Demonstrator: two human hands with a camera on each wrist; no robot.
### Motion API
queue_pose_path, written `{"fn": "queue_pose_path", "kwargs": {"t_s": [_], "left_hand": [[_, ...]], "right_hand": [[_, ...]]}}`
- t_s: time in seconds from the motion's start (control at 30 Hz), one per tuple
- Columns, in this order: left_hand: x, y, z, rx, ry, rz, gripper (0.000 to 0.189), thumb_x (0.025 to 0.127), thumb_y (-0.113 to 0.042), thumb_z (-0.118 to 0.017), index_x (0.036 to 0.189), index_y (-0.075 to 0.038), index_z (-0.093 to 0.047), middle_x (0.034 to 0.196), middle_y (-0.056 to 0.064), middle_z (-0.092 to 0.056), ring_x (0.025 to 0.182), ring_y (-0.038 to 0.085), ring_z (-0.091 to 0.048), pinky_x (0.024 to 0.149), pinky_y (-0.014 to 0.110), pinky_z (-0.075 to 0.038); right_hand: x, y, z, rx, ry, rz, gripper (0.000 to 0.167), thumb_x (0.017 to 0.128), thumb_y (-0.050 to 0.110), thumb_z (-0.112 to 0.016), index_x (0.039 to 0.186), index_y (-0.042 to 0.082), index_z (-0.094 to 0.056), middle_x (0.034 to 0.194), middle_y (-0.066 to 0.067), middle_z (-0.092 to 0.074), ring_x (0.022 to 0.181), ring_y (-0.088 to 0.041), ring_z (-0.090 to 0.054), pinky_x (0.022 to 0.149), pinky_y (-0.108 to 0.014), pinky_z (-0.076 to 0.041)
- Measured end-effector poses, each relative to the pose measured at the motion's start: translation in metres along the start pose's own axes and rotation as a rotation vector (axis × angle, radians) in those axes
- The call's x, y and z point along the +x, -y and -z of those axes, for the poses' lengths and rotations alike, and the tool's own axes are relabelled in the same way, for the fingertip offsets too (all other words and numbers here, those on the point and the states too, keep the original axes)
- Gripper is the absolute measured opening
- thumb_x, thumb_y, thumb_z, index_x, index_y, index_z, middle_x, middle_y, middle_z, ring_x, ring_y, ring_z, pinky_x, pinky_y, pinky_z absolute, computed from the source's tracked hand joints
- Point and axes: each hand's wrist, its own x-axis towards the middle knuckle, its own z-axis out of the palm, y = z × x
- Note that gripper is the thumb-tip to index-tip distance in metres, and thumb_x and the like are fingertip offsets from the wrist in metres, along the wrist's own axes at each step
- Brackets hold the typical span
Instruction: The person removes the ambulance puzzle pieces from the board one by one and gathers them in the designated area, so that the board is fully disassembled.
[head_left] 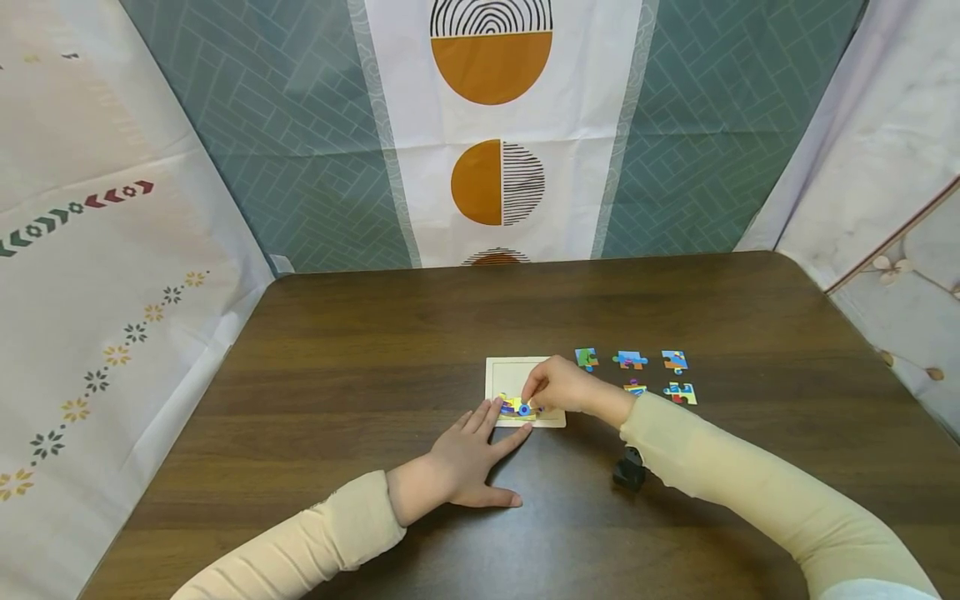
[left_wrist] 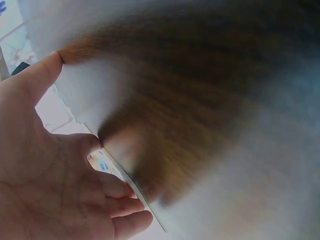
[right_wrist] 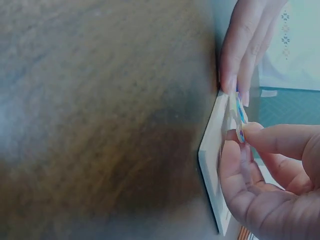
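A pale wooden puzzle board [head_left: 517,367] lies on the table in front of me, with colourful jigsaw pieces [head_left: 516,407] along its near side. My right hand [head_left: 564,385] is over the board. In the right wrist view its thumb and fingers pinch a jigsaw piece [right_wrist: 240,116] by its near end, raised at a tilt over the board. The left hand [head_left: 472,458] lies spread, palm down, with fingertips at the board's near left edge and on the pieces. Seen from the left wrist, its fingers [left_wrist: 131,223] reach the board's rim.
Several loose jigsaw pieces lie right of the board, among them a green one [head_left: 586,358] and blue ones [head_left: 630,360]. A small black object [head_left: 629,469] sits under the right sleeve. Patterned cloths hang behind and beside the brown table [head_left: 360,333].
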Motion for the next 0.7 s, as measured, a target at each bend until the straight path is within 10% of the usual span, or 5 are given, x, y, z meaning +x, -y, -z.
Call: {"fn": "queue_pose_path", "kwargs": {"t_s": [0.7], "left_hand": [[0.000, 0.000, -0.001, -0.025, -0.008, -0.010, 0.087, 0.082, -0.071, -0.052, 0.152, -0.035, -0.018, 0.159, 0.019, -0.009, 0.147, 0.031, -0.012, 0.115, 0.043, -0.024]], "right_hand": [[-0.028, -0.003, 0.035, 0.070, -0.017, -0.041, 0.011, 0.084, -0.003, -0.063, 0.094, -0.006, -0.065, 0.085, -0.013, -0.068, 0.072, -0.016, -0.062, 0.067, -0.035, -0.057]]}}
